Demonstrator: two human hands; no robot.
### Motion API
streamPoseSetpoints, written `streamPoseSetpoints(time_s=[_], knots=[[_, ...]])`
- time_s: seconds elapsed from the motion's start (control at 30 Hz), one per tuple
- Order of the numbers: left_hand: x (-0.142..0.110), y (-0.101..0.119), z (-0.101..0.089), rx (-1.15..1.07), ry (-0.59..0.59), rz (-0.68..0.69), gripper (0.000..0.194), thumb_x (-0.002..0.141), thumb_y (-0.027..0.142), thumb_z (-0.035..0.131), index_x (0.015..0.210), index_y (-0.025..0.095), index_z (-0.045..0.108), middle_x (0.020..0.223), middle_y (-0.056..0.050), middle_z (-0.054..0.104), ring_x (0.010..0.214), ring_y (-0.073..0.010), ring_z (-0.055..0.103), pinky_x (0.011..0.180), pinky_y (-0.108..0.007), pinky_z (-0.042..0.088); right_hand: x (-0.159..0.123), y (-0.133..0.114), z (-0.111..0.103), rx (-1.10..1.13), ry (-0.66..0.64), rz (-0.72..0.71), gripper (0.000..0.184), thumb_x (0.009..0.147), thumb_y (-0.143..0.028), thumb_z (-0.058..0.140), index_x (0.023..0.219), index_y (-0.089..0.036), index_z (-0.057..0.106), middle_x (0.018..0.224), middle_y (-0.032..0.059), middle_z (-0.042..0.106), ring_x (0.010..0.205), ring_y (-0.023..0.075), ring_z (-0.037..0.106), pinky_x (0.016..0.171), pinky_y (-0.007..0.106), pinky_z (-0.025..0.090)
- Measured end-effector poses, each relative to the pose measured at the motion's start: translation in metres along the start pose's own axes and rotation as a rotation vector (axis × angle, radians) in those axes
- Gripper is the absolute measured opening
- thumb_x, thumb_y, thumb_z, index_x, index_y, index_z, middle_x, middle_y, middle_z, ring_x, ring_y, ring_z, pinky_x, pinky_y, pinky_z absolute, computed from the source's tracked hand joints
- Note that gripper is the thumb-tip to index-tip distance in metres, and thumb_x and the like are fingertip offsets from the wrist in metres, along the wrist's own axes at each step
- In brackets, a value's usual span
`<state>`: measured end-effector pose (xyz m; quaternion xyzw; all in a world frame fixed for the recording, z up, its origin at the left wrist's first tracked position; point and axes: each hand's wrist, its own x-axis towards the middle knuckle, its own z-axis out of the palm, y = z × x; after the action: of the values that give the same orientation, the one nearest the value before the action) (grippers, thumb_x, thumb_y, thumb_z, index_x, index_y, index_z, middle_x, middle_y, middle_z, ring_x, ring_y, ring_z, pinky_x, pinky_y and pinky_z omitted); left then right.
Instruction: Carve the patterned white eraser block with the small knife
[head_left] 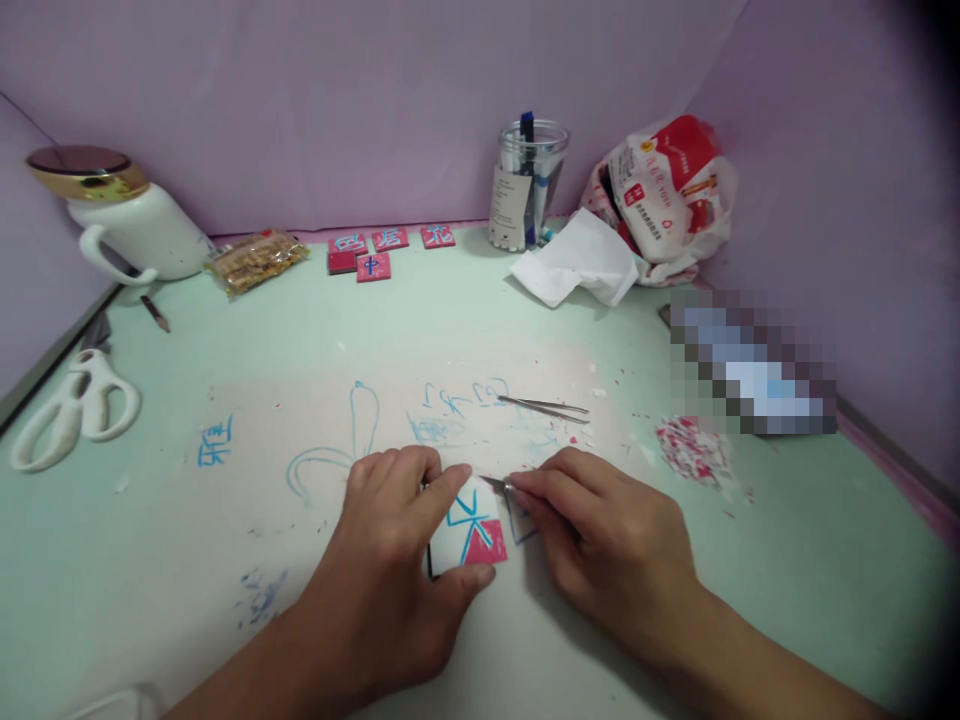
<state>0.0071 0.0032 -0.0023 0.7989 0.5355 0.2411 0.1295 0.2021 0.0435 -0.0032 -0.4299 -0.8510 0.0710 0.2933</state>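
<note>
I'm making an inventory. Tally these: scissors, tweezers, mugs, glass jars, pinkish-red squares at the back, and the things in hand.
Scissors: 1
Tweezers: 1
White mug: 1
Glass jar: 1
Pinkish-red squares at the back: 5
Marked block in left hand: 1
Slim tool in right hand: 1
Total: 11

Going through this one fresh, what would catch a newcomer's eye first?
Probably the two hands near the front centre: the left hand steadies a white tile with a blue character and pink corner, while the right hand grips a slim blade beside it. Next, perhaps, the red-and-white shavings heaped at the right and the gold-lidded white mug at the back left.
</note>
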Motion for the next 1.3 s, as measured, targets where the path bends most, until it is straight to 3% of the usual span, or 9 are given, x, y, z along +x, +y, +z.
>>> streamPoseSetpoints(time_s=[0.5,0.87,1.3], knots=[[-0.0007,0.0024,0.0040,-0.071,0.076,0.009,0.047,0.073,0.019,0.067,0.116,0.006,0.056,0.098,-0.010,0.047,0.092,-0.0248,0.045,0.081,-0.048,0.038,0.0048,0.0007,-0.0009,0.032,-0.019,-0.035,0.018,0.081,-0.012,0.052,0.079,-0.014,0.070,0.064,0.0031,0.055,0.057,0.0142,0.052,0.048,0.025,0.036],[-0.0005,0.0036,0.0042,-0.077,0.099,-0.018,0.046,0.070,0.018,0.069,0.114,0.006,0.059,0.096,-0.010,0.049,0.091,-0.0252,0.046,0.082,-0.049,0.039,0.0021,-0.0005,-0.0039,0.115,-0.097,0.050,0.019,0.082,-0.015,0.050,0.077,-0.017,0.068,0.064,0.0020,0.054,0.055,0.0131,0.051,0.048,0.025,0.034],[-0.0002,0.0043,0.0043,-0.048,0.116,-0.003,0.047,0.070,0.020,0.070,0.113,0.005,0.059,0.095,-0.011,0.050,0.090,-0.0251,0.048,0.081,-0.048,0.040,-0.0013,-0.0048,0.0006,0.098,-0.071,0.087,0.019,0.084,-0.017,0.049,0.079,-0.017,0.068,0.067,0.0019,0.056,0.058,0.0141,0.054,0.050,0.026,0.033]])
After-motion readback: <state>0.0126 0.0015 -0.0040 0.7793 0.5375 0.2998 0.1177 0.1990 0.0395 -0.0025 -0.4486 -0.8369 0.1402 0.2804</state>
